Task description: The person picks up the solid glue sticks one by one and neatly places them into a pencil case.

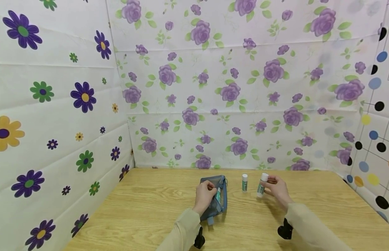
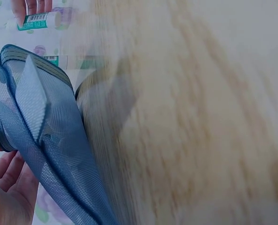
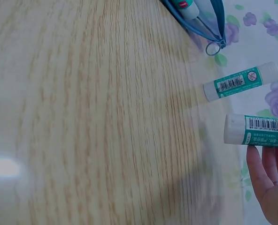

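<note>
A blue mesh zip pouch (image 1: 224, 200) lies on the table with its zip side gaping. At its upper left edge, my left hand (image 1: 204, 196) grips the mesh; in the left wrist view the left hand (image 2: 14, 190) shows partly behind the pouch (image 2: 66, 140). Inside the pouch, a green-labelled glue stick (image 1: 218, 194) peeks out. My right hand (image 1: 277, 190) pinches another glue stick (image 1: 262, 185) with a white cap, held nearly upright. Between pouch and right hand stands a smaller glue stick (image 1: 244, 182), which also appears in the right wrist view.
The wood-grain table (image 1: 144, 205) meets a floral-patterned backdrop (image 1: 213, 139) close behind the glue sticks. Patterned sheets also rise at the left and right sides. A small metal ring (image 3: 212, 48) hangs at the pouch's zip end.
</note>
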A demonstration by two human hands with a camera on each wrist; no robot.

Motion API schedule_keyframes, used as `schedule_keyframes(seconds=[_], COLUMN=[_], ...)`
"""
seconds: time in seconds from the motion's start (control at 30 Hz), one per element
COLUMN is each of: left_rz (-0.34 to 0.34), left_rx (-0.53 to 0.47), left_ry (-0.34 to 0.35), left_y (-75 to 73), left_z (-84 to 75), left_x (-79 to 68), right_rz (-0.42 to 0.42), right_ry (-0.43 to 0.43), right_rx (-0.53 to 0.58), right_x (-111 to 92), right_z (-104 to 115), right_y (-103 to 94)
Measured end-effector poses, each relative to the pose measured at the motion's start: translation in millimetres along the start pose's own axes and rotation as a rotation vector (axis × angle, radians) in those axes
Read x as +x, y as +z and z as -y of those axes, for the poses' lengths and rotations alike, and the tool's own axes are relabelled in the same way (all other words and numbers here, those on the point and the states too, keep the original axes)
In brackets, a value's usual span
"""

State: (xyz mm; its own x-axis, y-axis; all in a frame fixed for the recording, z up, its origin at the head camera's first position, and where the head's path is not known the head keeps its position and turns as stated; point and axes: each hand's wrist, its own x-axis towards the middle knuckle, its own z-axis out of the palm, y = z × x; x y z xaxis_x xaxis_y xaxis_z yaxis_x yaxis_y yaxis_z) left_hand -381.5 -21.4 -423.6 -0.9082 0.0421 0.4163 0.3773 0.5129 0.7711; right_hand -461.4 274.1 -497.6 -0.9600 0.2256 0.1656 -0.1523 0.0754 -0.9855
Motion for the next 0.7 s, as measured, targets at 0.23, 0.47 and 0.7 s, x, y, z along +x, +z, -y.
schedule_keyframes(seconds=[0.23,0.47,0.7], left_rz=[-0.001,-0.003,-0.006], left_rx=[-0.01,-0.014,-0.003], left_ry=[0.002,-0.003,-0.007], left_y=[-0.5,-1.3,-0.2], left_z=[-0.1,1.1,2.1], left_x=[-0.1,-0.1,1.1], right_rz=[0.055,0.128,0.153], right_ry=[0.076,0.096,0.096], right_rx=[0.102,0.12,0.087], right_x=[-3.8,-7.4,-10.9], right_z=[5.7,6.2,6.7], right_y=[0.3,1.2,1.6])
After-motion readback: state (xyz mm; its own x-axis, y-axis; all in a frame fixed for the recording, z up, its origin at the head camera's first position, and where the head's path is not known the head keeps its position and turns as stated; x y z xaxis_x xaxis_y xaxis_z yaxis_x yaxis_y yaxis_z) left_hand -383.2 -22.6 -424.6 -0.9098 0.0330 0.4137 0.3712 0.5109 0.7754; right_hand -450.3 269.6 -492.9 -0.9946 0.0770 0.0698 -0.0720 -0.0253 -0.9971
